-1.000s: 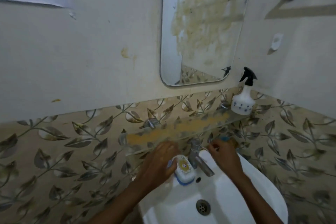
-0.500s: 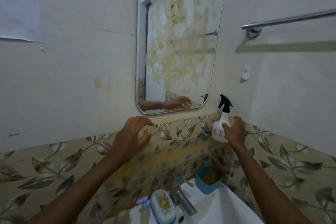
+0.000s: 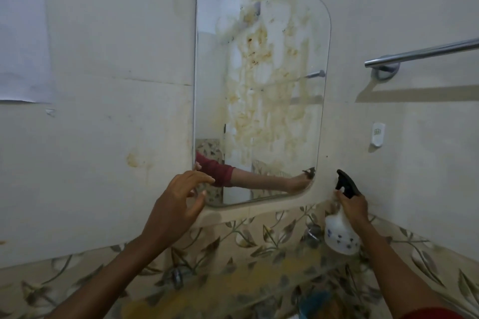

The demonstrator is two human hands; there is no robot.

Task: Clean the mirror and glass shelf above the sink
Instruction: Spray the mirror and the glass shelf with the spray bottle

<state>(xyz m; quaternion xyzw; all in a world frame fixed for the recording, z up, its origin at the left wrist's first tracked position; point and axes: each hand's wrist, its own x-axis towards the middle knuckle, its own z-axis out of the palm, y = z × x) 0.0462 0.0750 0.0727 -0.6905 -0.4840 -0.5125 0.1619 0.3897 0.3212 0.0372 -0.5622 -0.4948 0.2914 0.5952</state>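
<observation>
Cream wall (image 3: pixel 103 59) fills your view, with the mirror (image 3: pixel 259 85) mounted at centre, upright, corners rounded, yellow-brown streaks across most of the glass. The leaf tile band (image 3: pixel 259 235) runs under it. The glass shelf (image 3: pixel 259 280) sits in front of that band, below the mirror, with a yellow smear along its top. The towel bar (image 3: pixel 427 53) is on the wall, upper right. Your left hand (image 3: pixel 176 204) is at the mirror's lower left corner, fingers apart and slightly bent, holding nothing; can't tell if the tips touch the glass. Your right hand (image 3: pixel 353 208) is just right of the mirror's lower right corner, fingers wrapped round the neck of the spray bottle (image 3: pixel 339 235), under its black trigger head. The bottle is upright at the shelf's right end; can't tell if its base rests on the shelf. A small white clip (image 3: pixel 378 134) is on the wall below the bar.
</observation>
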